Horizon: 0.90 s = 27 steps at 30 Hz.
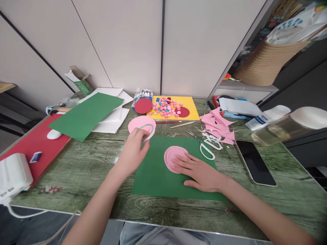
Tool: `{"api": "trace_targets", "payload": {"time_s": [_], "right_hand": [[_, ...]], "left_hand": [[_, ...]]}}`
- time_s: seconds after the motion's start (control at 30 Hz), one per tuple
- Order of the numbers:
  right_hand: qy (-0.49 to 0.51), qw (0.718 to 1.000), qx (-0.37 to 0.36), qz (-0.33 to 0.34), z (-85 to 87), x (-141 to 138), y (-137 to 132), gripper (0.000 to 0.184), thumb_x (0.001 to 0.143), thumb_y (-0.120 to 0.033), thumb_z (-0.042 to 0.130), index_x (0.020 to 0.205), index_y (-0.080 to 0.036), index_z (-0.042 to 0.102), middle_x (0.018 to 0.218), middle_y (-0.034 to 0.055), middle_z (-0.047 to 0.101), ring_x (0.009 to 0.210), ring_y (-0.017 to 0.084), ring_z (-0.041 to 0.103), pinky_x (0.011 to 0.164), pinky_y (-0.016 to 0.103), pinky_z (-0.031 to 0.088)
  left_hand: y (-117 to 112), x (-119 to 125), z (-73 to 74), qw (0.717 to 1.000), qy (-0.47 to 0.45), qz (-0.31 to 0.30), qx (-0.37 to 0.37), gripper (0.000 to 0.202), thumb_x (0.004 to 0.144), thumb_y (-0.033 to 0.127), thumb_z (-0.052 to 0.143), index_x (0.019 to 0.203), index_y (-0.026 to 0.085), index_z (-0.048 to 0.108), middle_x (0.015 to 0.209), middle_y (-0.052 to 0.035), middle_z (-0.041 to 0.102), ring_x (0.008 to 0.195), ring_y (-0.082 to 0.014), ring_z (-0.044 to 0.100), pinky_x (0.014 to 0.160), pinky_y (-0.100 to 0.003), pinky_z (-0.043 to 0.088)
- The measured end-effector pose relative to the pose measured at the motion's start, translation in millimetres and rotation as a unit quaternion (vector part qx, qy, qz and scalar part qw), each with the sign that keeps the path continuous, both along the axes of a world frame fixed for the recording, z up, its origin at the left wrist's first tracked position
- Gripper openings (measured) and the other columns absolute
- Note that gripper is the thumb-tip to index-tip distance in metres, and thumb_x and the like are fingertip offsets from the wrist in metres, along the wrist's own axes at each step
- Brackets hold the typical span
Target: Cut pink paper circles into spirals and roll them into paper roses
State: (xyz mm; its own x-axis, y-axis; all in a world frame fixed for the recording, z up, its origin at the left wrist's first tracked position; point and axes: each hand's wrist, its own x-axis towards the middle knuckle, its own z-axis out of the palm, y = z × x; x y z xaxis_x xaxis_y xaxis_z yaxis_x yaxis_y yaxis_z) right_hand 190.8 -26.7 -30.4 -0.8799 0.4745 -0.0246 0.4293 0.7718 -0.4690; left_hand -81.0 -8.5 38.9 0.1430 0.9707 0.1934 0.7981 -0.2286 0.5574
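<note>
The pink paper stack (170, 154) lies flat near the middle of the green sheet (158, 183), round, equally wide every way, its layered rims offset. The right hand (200, 173) spreads over it, fingers released. At the sheet's far-left corner, the left hand (135, 148) pinches a tilted white ring (153, 131). A strip of surface (178, 209) separates sheet and near edge; more room opens leftward.

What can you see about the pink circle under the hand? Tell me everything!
The pink circle looks like paper, with curved edges inside it, maybe layers or a spiral; I can't tell which. It lies flat on the green sheet, left of the scissors. The right hand rests on it, covering part.
</note>
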Motion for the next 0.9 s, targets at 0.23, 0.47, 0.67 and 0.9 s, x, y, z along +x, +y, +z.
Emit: {"api": "trace_targets", "payload": {"time_s": [0.23, 0.47, 0.67, 0.9], "right_hand": [[0.105, 0.983, 0.017, -0.152, 6.5, 7.0, -0.7, 0.048, 0.090, -0.030, 0.041, 0.137, -0.029, 0.034, 0.140, 0.0010, 0.039, 0.132, 0.021, 0.032, 0.111, 0.046, 0.021], [0.150, 0.954, -0.002, -0.259, 21.8, -23.1, 0.5, 0.032, 0.091, -0.028, 0.040, 0.118, -0.027, 0.056, 0.117, 0.0034, 0.062, 0.109, 0.021, 0.055, 0.097, 0.043, 0.040], [0.281, 0.874, -0.037, -0.394, 20.6, -40.8, -2.7, 0.024, 0.088, -0.027, 0.047, 0.106, -0.027, 0.061, 0.102, 0.0049, 0.063, 0.095, 0.019, 0.059, 0.081, 0.034, 0.049], [0.300, 0.870, -0.059, -0.387, 9.4, -35.5, -4.4, 0.026, 0.086, -0.022, 0.050, 0.107, -0.030, 0.063, 0.100, 0.0037, 0.064, 0.094, 0.018, 0.059, 0.081, 0.033, 0.047]], "left_hand": [[3.5, 29.7, -19.7, 0.976, -0.183, -0.064, -0.102, 0.017, 0.084, 0.032, 0.045, 0.096, 0.021, 0.050, 0.091, -0.0021, 0.067, 0.088, -0.0160, 0.061, 0.077, -0.028, 0.044], [-1.2, 33.5, -35.8, 0.950, -0.271, -0.026, -0.150, 0.021, 0.079, 0.036, 0.056, 0.095, 0.021, 0.058, 0.091, -0.0031, 0.071, 0.090, -0.0178, 0.065, 0.079, -0.026, 0.047], [-12.6, 47.9, -44.0, 0.933, -0.297, -0.038, -0.202, 0.019, 0.078, 0.033, 0.058, 0.092, 0.021, 0.063, 0.092, -0.0026, 0.071, 0.087, -0.0191, 0.066, 0.074, -0.026, 0.050], [-22.9, 55.9, -54.7, 0.961, -0.230, -0.074, -0.133, 0.018, 0.079, 0.026, 0.057, 0.096, 0.024, 0.064, 0.093, 0.0000, 0.070, 0.083, -0.0156, 0.067, 0.072, -0.024, 0.053]]}}
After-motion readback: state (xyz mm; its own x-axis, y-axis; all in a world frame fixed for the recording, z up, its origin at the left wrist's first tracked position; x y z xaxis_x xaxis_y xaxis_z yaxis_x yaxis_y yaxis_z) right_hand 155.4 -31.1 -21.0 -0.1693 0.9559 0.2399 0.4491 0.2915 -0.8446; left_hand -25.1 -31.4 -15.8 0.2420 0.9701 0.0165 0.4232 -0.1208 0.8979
